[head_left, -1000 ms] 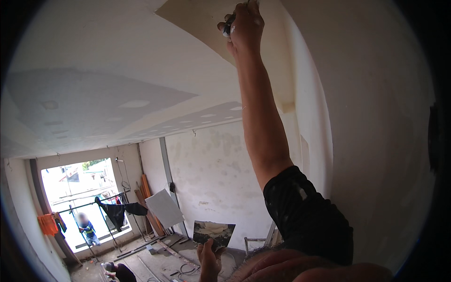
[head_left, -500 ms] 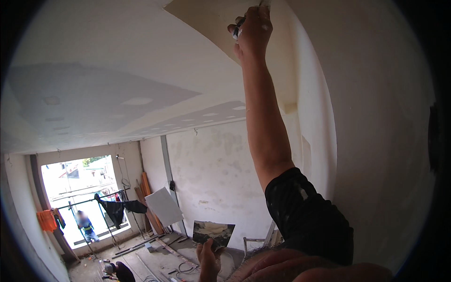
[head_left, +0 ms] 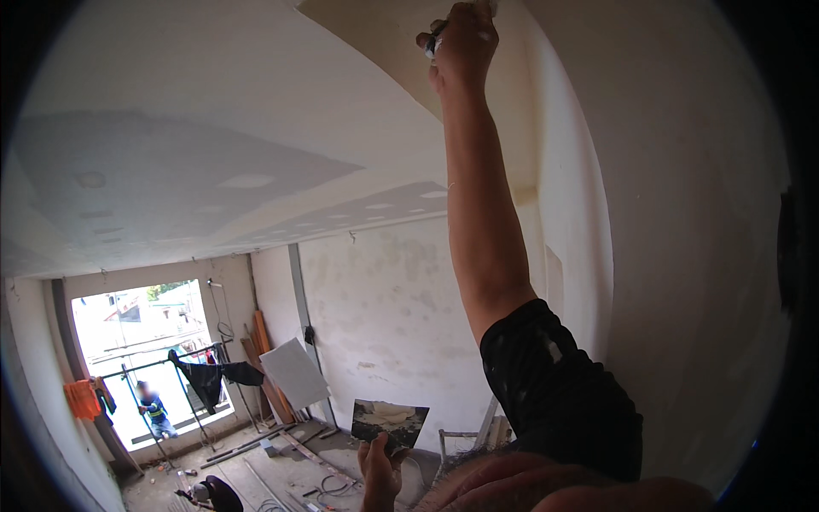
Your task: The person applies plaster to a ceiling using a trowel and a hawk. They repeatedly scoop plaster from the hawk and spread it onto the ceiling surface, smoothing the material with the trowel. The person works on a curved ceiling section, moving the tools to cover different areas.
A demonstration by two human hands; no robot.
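1. Right hand (head_left: 467,47) wrapped round a tool (head_left: 431,49) up by the ceiling (head_left: 213,77), probably mid-skim.
2. Left hand (head_left: 380,469) grips the board (head_left: 409,436) with paste (head_left: 388,414), well below the ceiling.
3. Next stroke probably wants even pressure.

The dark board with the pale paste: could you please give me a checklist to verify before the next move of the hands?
1. Left hand grips the dark board: ok, by its near side.
2. Pale paste on the board: ok, a heap shows.
3. Right hand grips the dark-handled tool: ok, held high.
4. Tool's working end against the overhead surface: cannot tell, mostly hidden.
5. Floor free of loose things: not ok, a long plank lies there.
6. Own footing: cannot tell, feet out of view.
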